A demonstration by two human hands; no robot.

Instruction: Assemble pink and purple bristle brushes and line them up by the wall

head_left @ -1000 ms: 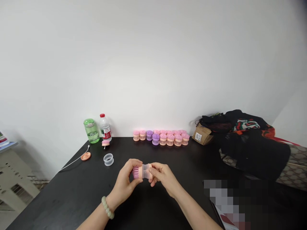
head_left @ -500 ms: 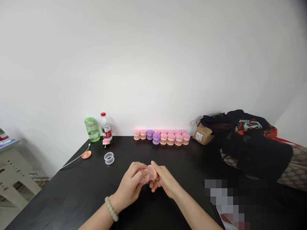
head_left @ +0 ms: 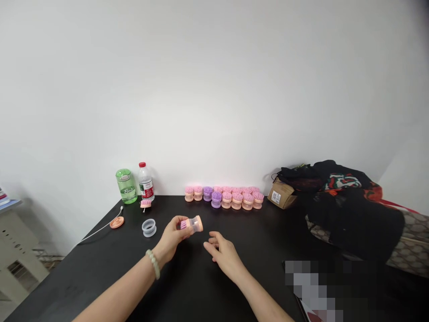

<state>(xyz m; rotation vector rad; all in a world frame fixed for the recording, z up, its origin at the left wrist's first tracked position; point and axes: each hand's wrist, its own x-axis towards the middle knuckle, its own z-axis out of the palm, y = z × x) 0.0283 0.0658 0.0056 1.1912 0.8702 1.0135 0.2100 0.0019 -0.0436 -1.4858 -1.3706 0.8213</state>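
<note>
Tilted on its side above the table, a pink-bristled scalp brush (head_left: 193, 224) with a clear waist and peach base is gripped by my left hand (head_left: 173, 238) at its bristle end. My right hand (head_left: 221, 251) is apart from it, lower and to the right, with fingers spread and nothing in them. A translucent grey ring (head_left: 149, 228) lies on the table left of my left hand. Beyond it are a loose pink bristle head (head_left: 145, 205) with a white stem and a round peach disc (head_left: 117, 222). Several finished-looking pink brushes (head_left: 236, 201) and purple brushes (head_left: 216, 200) stand in rows along the wall.
A green bottle (head_left: 127, 186) and a red-capped water bottle (head_left: 146, 182) stand at the back left. A white cable (head_left: 97, 230) crosses the left edge. On the right are a cardboard box (head_left: 281, 193), dark clothes (head_left: 355, 214) and a blurred-out flat object (head_left: 311, 286).
My hands have separated. My left hand has moved left and away with the scalp brush, while my right hand has let go of it. The view has shifted slightly.
</note>
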